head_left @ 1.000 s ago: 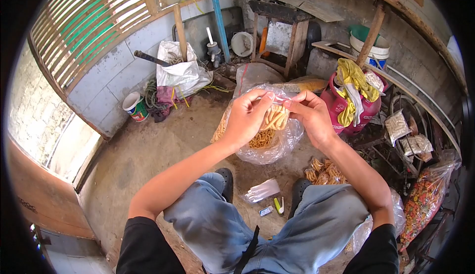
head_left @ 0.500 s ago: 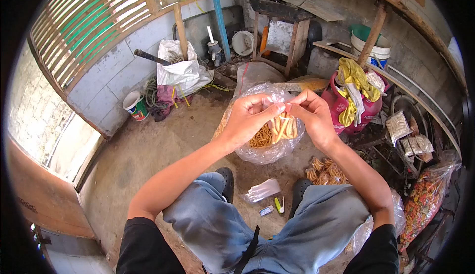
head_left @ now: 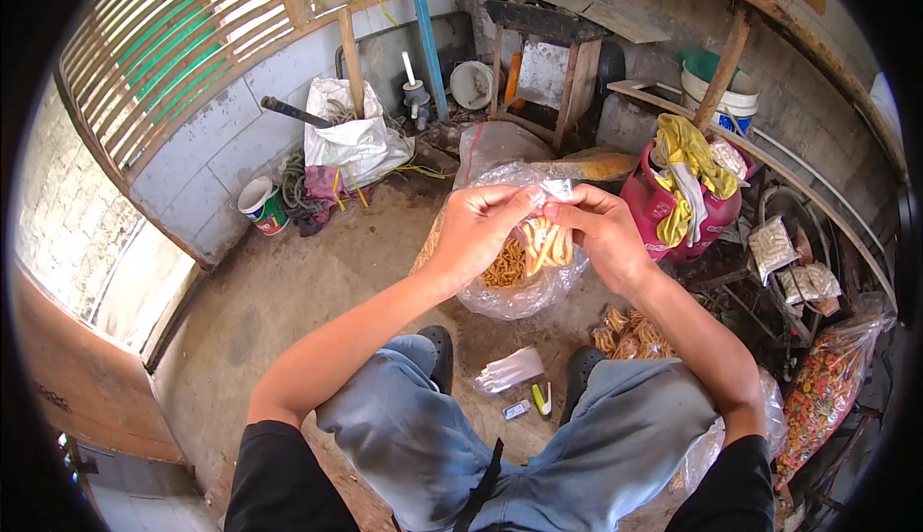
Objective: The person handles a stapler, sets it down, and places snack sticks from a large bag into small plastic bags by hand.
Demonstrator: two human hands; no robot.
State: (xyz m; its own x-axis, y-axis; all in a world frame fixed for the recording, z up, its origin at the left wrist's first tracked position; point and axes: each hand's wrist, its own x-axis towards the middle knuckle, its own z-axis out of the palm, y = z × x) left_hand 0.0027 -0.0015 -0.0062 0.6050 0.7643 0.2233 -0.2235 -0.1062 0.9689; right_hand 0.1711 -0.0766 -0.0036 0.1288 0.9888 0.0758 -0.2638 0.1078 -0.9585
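Between both hands hangs a small clear plastic bag of pale yellow snack sticks [head_left: 550,246]. My left hand [head_left: 481,234] pinches its top edge from the left, thumb against fingers. On the other side my right hand [head_left: 608,239] grips the gathered top, where a whitish folded bit of plastic stands up above the fingertips. Below and behind it sits a large clear bag [head_left: 524,301] holding thin brown snack sticks [head_left: 507,268]. On the floor between my feet lie a stack of flat clear bags [head_left: 510,370], a green stapler [head_left: 542,399] and a small blue-and-white box [head_left: 517,409].
Filled snack packs [head_left: 635,334] lie beside my right foot. A large bag of colourful snacks [head_left: 829,378] leans at the right. Pink gas cylinders [head_left: 707,220] carry yellow cloths [head_left: 687,167]. A white sack [head_left: 361,143] and a paint bucket [head_left: 263,205] stand along the left wall.
The bag's top has been folded or bunched, with a whitish flap now above the fingers. My hands have shifted slightly and my right fingers are turned more inward.
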